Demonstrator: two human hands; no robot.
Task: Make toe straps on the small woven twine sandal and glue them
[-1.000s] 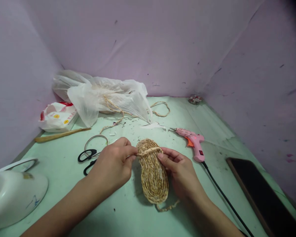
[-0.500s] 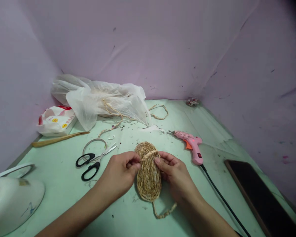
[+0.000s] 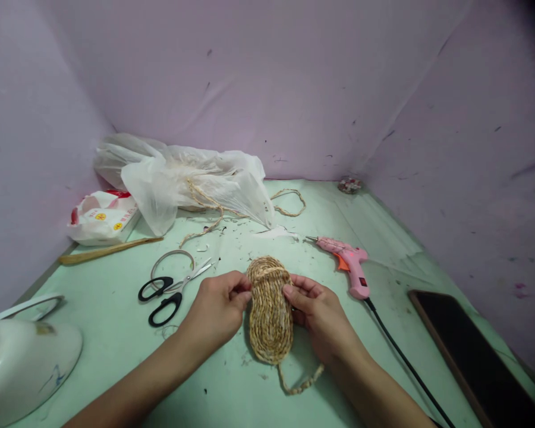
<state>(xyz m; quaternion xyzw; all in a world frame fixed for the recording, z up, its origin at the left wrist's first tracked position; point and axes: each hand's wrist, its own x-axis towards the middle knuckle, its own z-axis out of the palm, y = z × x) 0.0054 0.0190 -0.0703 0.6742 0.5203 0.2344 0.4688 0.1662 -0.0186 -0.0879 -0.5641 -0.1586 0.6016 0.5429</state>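
Observation:
A small oval sole woven from braided straw [image 3: 270, 315] lies lengthwise on the green table [image 3: 232, 386], a loose braid tail [image 3: 301, 383] curling from its near end. A straw strap [image 3: 267, 273] crosses its far part. My left hand [image 3: 218, 309] pinches the sole's left edge near the strap. My right hand [image 3: 318, 315] grips the right edge, thumb on top. Both hands are closed on the straw piece.
Black-handled scissors [image 3: 167, 291] and a wire ring [image 3: 172, 261] lie left of my hands. A pink glue gun [image 3: 350, 264] with a black cord [image 3: 405, 356] sits to the right. Further off are a clear plastic bag [image 3: 182, 178], white packet [image 3: 102, 217], white bowl [image 3: 22, 365], dark slab [image 3: 472, 356] and wooden stick [image 3: 109, 249].
My hands have drawn back from the strap toward the sole's middle, uncovering the scissors. The strap now lies flatter across the sole's far part.

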